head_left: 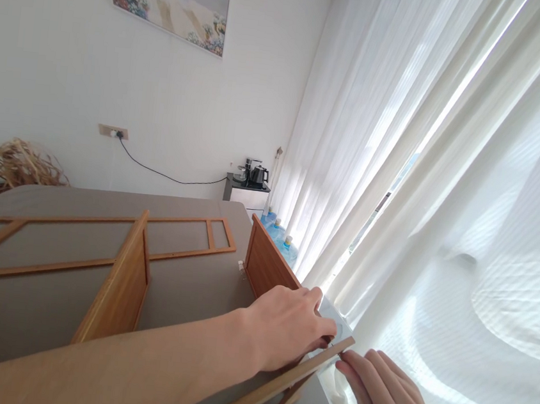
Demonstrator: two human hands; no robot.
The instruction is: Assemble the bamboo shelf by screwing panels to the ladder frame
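Note:
My left hand [286, 326] reaches across the grey table, its fingers curled round the near end of a brown wooden panel [269, 260] standing on edge at the table's right side. Close to that end is a wooden frame [274, 386], with its tip between my two hands. My right hand [389, 394] is closed at the frame's tip, thumb and fingers pinched together. Whatever sits between those fingertips is too small or hidden to make out. Another upright wooden panel [120, 295] stands left of my left forearm.
A flat wooden frame [191, 258] lies on the grey table [181, 308]. White curtains [398, 177] hang close on the right. Blue water bottles [276, 231] and a cabinet [248, 196] with a black kettle [258, 175] stand beyond. Dried straw [23, 163] lies at far left.

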